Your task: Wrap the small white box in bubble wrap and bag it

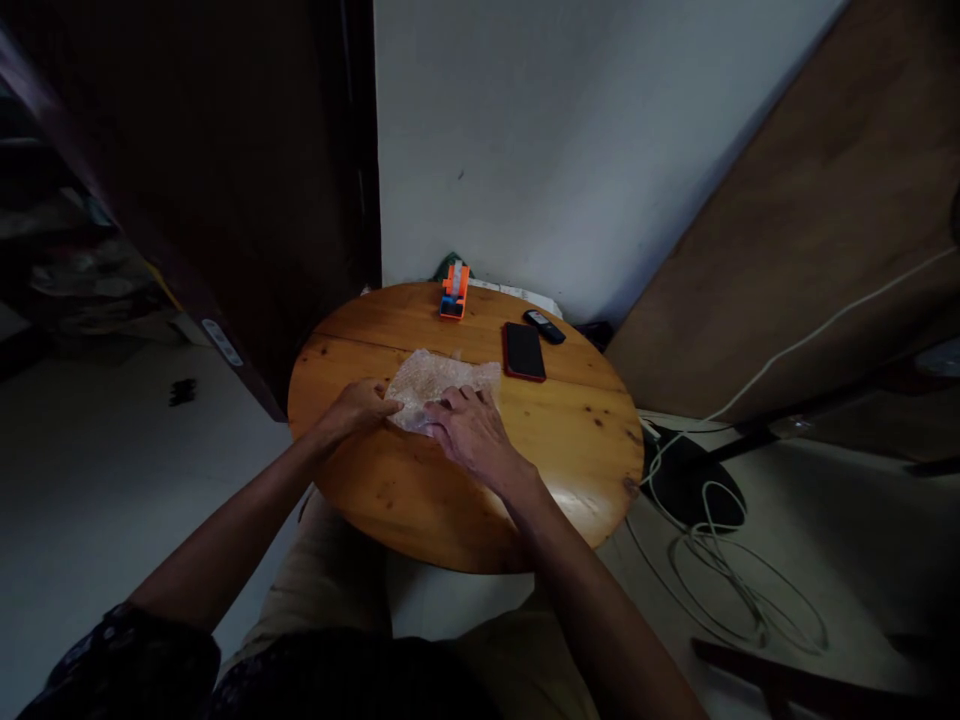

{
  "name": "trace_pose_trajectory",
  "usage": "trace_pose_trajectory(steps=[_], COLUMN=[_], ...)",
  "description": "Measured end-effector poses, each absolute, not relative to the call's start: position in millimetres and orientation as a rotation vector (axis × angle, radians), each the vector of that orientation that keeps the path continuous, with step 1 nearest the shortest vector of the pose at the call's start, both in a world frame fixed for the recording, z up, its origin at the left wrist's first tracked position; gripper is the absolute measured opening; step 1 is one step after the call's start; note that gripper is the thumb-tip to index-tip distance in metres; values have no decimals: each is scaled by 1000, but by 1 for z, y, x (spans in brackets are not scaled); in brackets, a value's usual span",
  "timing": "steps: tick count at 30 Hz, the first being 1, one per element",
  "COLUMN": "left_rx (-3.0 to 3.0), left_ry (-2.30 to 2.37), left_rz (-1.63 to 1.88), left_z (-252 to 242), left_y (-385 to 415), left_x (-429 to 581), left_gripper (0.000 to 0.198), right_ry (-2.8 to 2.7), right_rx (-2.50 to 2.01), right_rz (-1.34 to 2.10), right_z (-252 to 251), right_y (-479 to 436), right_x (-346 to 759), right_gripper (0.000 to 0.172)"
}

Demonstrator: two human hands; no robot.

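Note:
A sheet of clear bubble wrap (435, 375) lies crumpled on the round wooden table in front of me. At its left edge, my left hand (361, 406) pinches the wrap between thumb and fingers. My right hand (472, 432) rests over the wrap's right part with curled fingers, and its thumb and fingertips grip the plastic near the front edge. Whether anything lies inside the wrap cannot be made out.
On the wooden table (570, 440) stand an orange tape dispenser (454, 290) at the back, a dark phone with a red edge (523, 351) and a small black handset (544, 326). A pale cable (720, 545) lies coiled on the floor to the right. The wall (525, 150) rises behind.

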State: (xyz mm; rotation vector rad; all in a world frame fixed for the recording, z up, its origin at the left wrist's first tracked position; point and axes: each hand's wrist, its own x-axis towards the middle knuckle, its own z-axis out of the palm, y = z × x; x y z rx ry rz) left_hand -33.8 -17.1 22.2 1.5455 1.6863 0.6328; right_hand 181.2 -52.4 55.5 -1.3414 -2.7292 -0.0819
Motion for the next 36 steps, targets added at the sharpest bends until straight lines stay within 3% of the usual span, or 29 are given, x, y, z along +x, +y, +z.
trace_pose_trajectory(steps=[4,9,11,14,21,24,29,36], left_rx=[1373,1288,1278,1322,1983,2202,2435,2648], left_ry=[1503,1346,1302,1294,1380,1386,1438,1409], left_rz=[731,942,942,913,520,224,-53,-120], left_z=[22,29,32,34,59,77,88,75], left_y=[-19,-24,-26,-27,-34,-39,-40,-40], left_x=[-30,-9,6,24,30,33,41,45], left_gripper=[13,16,18,22,18,17,21,28], right_ry=[-2712,-2650,-2601,-2525,-2310,-2209,-1872,-1736], right_rx=[-1323,-1333,-1365,-1418,-1287,-1210,-1450,-1793], right_rz=[-64,-39,-13,95,546,585,514,659], right_z=[52,49,49,51,50,45,39,26], right_y=[-52,-51,-50,-47,-39,-38,-54,-70], right_x=[184,182,182,184,202,211,240,247], right_gripper=[32,28,39,58,64,60,30,66])
